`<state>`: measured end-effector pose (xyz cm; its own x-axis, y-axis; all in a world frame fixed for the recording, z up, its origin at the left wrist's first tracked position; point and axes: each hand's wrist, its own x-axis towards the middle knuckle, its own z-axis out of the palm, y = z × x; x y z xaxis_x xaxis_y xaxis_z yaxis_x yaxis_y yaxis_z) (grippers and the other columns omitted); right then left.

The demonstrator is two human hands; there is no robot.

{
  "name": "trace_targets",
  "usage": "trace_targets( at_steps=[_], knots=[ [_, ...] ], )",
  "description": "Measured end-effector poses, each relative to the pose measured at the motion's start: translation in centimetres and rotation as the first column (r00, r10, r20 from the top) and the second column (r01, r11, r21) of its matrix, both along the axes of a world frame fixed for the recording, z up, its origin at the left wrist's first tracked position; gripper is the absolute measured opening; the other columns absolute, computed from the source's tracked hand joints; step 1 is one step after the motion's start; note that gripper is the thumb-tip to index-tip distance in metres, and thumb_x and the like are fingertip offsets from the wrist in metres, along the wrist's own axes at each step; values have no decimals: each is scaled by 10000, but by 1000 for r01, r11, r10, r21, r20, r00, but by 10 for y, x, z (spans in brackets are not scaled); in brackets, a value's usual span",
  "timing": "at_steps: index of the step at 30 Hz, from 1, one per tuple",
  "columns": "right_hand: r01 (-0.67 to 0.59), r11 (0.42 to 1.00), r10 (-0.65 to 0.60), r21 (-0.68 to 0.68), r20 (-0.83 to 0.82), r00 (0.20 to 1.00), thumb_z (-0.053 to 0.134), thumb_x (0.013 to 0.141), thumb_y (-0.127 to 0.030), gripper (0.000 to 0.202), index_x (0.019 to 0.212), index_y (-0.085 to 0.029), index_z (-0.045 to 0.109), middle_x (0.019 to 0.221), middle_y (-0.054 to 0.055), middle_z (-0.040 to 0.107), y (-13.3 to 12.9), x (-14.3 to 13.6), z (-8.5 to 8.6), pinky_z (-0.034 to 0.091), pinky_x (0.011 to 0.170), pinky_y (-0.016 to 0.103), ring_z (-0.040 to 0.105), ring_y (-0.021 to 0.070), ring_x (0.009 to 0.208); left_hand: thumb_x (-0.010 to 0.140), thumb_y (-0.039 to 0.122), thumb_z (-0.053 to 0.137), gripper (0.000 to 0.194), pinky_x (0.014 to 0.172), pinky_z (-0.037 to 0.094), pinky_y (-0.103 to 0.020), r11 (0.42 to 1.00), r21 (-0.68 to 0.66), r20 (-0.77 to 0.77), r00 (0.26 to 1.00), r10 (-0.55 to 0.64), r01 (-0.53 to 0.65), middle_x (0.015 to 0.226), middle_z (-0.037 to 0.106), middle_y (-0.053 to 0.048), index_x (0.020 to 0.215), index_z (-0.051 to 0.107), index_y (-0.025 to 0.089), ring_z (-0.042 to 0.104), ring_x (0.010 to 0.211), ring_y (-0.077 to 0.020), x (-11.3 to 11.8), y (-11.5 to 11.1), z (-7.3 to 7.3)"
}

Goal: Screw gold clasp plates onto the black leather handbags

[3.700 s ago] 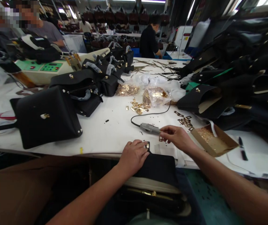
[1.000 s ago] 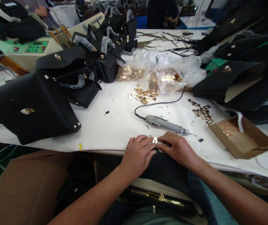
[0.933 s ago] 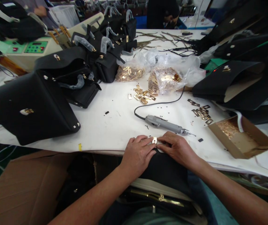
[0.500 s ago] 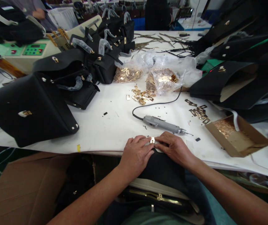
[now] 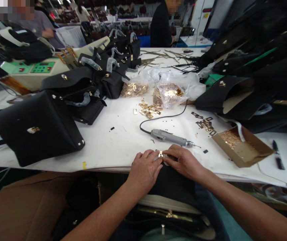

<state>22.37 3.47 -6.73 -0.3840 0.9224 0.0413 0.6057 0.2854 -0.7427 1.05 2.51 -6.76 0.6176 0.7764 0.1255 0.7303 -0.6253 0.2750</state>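
A black handbag (image 5: 173, 182) rests in my lap against the table edge, its light lining and gold zip (image 5: 168, 214) facing me. At the far edge of its flap sits a small shiny gold metal plate (image 5: 161, 154). My left hand (image 5: 145, 170) lies over the flap, fingers closed on it, fingertips against the plate's left side. From the right, my right hand (image 5: 183, 162) pinches the plate with thumb and fingers. The undersides of the fingers are hidden. Just beyond my hands lies a grey electric screwdriver (image 5: 170, 137), its bit pointing right.
Black handbags stand left (image 5: 40, 130) and right (image 5: 223, 90). Loose gold plates (image 5: 148, 109) lie before plastic bags of fittings (image 5: 170, 93). Dark frames (image 5: 205, 125), a cardboard box (image 5: 249, 159) of small gold parts and a black marker (image 5: 278, 155) are at right. People (image 5: 161, 26) work behind.
My view has tilted up a little, showing more of the room behind. Both hands remain at the metal plate on the flap, with only slight finger shifts.
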Motion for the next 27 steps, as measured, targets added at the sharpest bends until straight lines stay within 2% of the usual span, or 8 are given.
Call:
trace_targets(
  at_steps=[5, 8, 11, 14, 18, 20, 22, 27],
  knots=[
    [158, 948, -251, 275, 346, 904, 639, 957, -377, 264, 1176, -254, 718, 1122, 107, 701, 18, 13, 17, 480, 896, 396, 633, 283, 1034, 961, 185, 590, 287, 872, 468, -425, 998, 58, 3, 1000, -5, 5, 1341, 664, -52, 1225, 670, 263, 582, 1197, -264, 0, 1, -1],
    [143, 962, -253, 234, 559, 790, 704, 901, -407, 369, 1227, -237, 681, 1127, 120, 692, 36, 17, 18, 464, 879, 399, 618, 303, 1040, 943, 170, 597, 290, 857, 483, -428, 995, 99, 5, 1000, -11, 10, 1330, 678, -46, 1201, 693, 261, 603, 1186, -276, 1, 2, -1],
    [133, 978, -203, 162, 573, 794, 695, 908, -383, 306, 1178, -239, 684, 1079, 95, 701, 50, 20, 18, 455, 828, 339, 629, 265, 1008, 941, 169, 588, 306, 863, 496, -446, 993, 114, -24, 1000, -11, 14, 1341, 678, -50, 1217, 692, 252, 616, 1178, -289, 2, 1, 0],
    [178, 976, -214, 124, 404, 889, 647, 938, -370, 234, 1119, -229, 691, 1022, 65, 711, 51, 32, 30, 440, 793, 312, 637, 227, 939, 950, 184, 577, 324, 875, 505, -458, 994, 110, -38, 999, -4, 9, 1357, 671, -61, 1252, 678, 247, 615, 1188, -295, 3, -1, 1],
    [334, 941, -338, -59, -103, 935, 566, 967, -448, 307, 1141, -210, 651, 897, 35, 697, 44, 71, 56, 439, 653, 289, 621, 187, 757, 952, 206, 581, 319, 998, 473, -518, 994, 112, -3, 1000, 10, -9, 1363, 668, -66, 1252, 680, 249, 608, 1208, -299, 3, -4, -2],
    [378, 914, -405, -151, -418, 813, 583, 936, -455, 308, 1118, -208, 624, 888, 29, 691, 44, 91, 63, 466, 620, 281, 636, 184, 743, 951, 212, 583, 309, 1085, 420, -548, 993, 117, 15, 1000, 12, -14, 1356, 673, -60, 1239, 689, 253, 607, 1211, -294, 3, -5, -4],
    [457, 868, -466, -193, -635, 616, 653, 867, -422, 282, 1044, -206, 612, 857, 19, 686, 49, 105, 62, 494, 603, 279, 644, 178, 708, 958, 226, 577, 307, 1113, 406, -543, 994, 111, 14, 1000, 14, -16, 1356, 673, -58, 1242, 691, 249, 604, 1217, -288, 3, -5, -6],
    [734, 642, -597, -223, -746, 295, 828, 742, -443, 351, 752, -193, 581, 555, -31, 578, 68, 106, 37, 440, 462, 246, 524, 127, 472, 974, 251, 568, 314, 1076, 452, -492, 994, 105, -9, 1000, 22, -21, 1385, 656, -47, 1264, 684, 236, 587, 1252, -281, 3, -4, -9]
  ],
)
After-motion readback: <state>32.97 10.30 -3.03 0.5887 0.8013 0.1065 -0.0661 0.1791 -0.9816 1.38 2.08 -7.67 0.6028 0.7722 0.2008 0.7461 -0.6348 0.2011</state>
